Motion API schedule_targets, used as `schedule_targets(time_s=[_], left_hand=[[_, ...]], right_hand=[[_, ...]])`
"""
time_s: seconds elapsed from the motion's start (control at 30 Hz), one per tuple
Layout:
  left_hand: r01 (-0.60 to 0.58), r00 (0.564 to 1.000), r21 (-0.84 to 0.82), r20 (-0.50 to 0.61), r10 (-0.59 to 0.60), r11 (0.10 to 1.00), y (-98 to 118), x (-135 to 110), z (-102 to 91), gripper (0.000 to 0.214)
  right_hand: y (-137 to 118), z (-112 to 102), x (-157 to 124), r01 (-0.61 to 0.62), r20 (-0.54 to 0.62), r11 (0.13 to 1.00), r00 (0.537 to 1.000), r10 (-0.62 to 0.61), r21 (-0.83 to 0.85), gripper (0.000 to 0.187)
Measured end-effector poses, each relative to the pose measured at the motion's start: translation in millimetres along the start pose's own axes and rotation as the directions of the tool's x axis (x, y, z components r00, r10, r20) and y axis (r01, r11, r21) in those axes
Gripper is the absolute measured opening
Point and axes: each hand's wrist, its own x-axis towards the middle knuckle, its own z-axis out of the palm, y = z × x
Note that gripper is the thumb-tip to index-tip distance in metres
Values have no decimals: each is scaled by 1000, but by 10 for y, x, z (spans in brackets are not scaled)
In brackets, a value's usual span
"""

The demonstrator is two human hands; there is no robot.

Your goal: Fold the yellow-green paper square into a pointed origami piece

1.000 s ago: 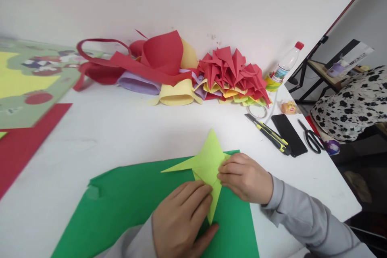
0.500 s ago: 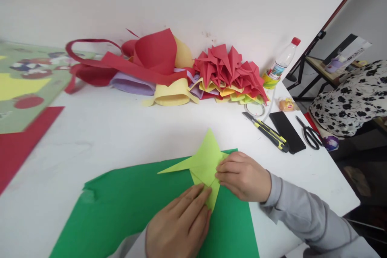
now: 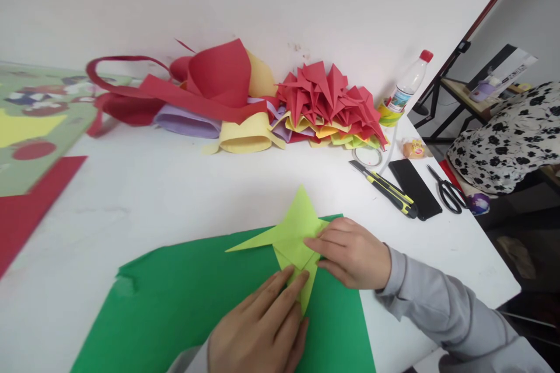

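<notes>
"What is nearest to us?"
"The left hand (image 3: 258,332). It is spread rather flat, and its fingertips rest upon the lower part of a yellow-green folded paper (image 3: 291,236)."

"And the right hand (image 3: 354,253)?"
"Its fingers are bent and touch the right side of this same paper. If they pinch it, I cannot tell."

"Where exactly is the paper?"
"It lies on a green sheet (image 3: 188,297), and its top point reaches past the sheet's far edge, over the white table (image 3: 153,186)."

"What is farther away?"
"To the right, a cutter knife (image 3: 385,189), a flat black object (image 3: 415,189) and scissors (image 3: 450,192). Behind the knife is a ring of tape (image 3: 355,158). Then, near the wall, red pointed paper shapes (image 3: 326,90), and beside them a red-capped bottle (image 3: 409,84)."
</notes>
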Motion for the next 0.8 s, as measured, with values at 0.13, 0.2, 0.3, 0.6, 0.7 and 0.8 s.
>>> schedule_targets(time_s=[0.13,0.2,0.3,0.6,0.7,0.8], left_hand=[[119,982,-82,-138,-129,989,49,-81,121,32],[116,980,-86,-155,-128,990,57,-98,142,34],[60,998,-56,-24,-61,997,43,-55,81,31],[-34,999,23,34,33,999,22,2,-36,28],[-61,998,17,-5,61,998,17,-14,-35,26],[-60,998,2,-22,60,998,9,17,-57,25]], right_hand=[[11,11,-24,-55,16,998,998,54,39,46],[27,13,-40,-83,40,993,996,80,84,55],[51,14,-57,-105,68,986,993,97,131,66],[61,11,-61,-111,91,986,991,100,126,57],[60,17,-54,-83,82,991,994,75,100,52],[58,17,-43,-29,49,997,998,26,73,49]])
